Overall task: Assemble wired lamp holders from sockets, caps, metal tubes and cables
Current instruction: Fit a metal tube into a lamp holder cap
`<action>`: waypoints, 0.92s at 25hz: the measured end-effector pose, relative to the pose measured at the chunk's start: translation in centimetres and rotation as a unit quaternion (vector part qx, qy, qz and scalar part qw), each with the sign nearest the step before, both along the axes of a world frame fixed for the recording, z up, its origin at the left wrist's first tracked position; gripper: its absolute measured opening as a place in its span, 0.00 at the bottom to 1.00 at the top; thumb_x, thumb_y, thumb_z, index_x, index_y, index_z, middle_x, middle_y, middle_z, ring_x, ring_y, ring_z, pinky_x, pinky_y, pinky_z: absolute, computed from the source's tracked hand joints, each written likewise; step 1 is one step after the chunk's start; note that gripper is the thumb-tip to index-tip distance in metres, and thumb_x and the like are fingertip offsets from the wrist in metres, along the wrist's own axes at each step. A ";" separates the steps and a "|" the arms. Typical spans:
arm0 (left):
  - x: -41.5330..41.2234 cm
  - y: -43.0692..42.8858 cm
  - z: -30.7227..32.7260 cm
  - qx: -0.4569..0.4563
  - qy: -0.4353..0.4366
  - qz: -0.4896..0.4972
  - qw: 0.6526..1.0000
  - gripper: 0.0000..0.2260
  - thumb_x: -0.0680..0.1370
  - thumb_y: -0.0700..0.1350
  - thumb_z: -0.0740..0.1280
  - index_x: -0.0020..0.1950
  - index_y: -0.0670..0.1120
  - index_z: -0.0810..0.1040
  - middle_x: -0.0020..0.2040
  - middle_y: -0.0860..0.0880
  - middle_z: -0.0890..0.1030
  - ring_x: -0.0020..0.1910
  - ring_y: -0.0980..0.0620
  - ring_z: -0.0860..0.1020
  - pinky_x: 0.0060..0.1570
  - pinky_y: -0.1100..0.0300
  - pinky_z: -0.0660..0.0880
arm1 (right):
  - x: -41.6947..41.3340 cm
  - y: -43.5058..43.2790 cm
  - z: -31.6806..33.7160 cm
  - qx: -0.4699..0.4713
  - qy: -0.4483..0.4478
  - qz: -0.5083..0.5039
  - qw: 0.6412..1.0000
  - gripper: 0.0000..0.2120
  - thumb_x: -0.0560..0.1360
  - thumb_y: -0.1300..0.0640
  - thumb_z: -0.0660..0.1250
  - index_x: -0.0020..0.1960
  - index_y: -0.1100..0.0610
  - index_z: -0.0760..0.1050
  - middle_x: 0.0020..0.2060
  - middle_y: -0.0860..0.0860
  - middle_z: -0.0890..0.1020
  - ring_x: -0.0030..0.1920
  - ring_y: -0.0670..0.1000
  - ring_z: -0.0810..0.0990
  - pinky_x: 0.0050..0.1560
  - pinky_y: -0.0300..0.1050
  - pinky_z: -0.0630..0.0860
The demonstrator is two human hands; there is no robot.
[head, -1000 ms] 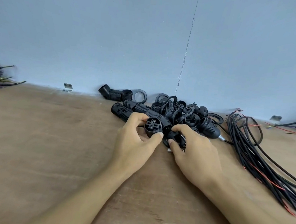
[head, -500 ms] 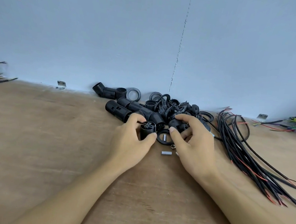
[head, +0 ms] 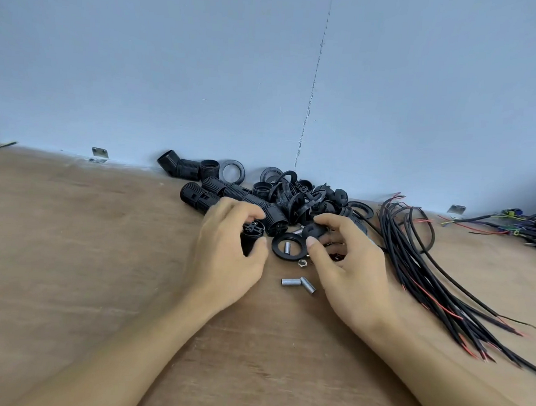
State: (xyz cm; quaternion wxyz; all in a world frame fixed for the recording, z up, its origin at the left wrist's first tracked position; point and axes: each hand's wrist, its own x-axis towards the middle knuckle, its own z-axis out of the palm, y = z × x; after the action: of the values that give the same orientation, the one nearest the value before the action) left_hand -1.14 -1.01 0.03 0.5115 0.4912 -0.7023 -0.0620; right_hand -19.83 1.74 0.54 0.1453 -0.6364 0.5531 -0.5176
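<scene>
The left hand [head: 228,257] curls around a black socket [head: 251,236], thumb and fingers clamped on it. The right hand [head: 348,265] pinches a black cap [head: 314,230] between thumb and forefinger, at 12 o'clock from two metal tubes [head: 299,283] on the table [head: 66,252]. Cables [head: 430,271] lie at 3 o'clock. The right hand's lower fingers hide small parts beneath.

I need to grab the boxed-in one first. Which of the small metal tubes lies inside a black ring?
The metal tube inside the black ring between the hands. The other two tubes lie on bare table, nearer the person.
</scene>
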 end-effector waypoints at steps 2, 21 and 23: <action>-0.7 1.2 0.8 -0.101 -0.044 -0.017 0.994 0.09 0.71 0.44 0.70 0.50 0.49 0.80 0.47 0.55 0.76 0.48 0.53 0.72 0.48 0.57 0.72 | 0.2 -0.1 0.4 0.003 -0.079 0.002 0.997 0.07 0.78 0.53 0.71 0.53 0.42 0.77 0.44 0.37 0.83 0.42 0.41 0.81 0.42 0.28 0.73; -0.8 0.7 -0.9 0.011 -0.014 -0.035 0.999 0.11 0.71 0.54 0.73 0.47 0.60 0.72 0.46 0.66 0.77 0.40 0.65 0.75 0.42 0.74 0.68 | -1.6 0.5 0.9 0.100 0.075 0.041 0.991 0.09 0.77 0.44 0.68 0.42 0.47 0.78 0.32 0.46 0.81 0.30 0.42 0.75 0.36 0.41 0.74; -0.4 0.2 -1.3 0.014 -0.054 -0.027 0.998 0.12 0.71 0.50 0.77 0.43 0.59 0.74 0.48 0.63 0.77 0.36 0.62 0.74 0.38 0.69 0.69 | -2.6 0.8 1.2 0.164 0.209 0.092 0.960 0.08 0.74 0.42 0.71 0.43 0.46 0.77 0.33 0.44 0.80 0.32 0.43 0.75 0.36 0.43 0.74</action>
State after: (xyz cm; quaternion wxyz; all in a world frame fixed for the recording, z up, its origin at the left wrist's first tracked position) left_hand -1.55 -0.76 -1.29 0.4640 0.4818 -0.7410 -0.0588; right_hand -22.43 2.56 1.72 0.1759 -0.7459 0.5878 -0.2591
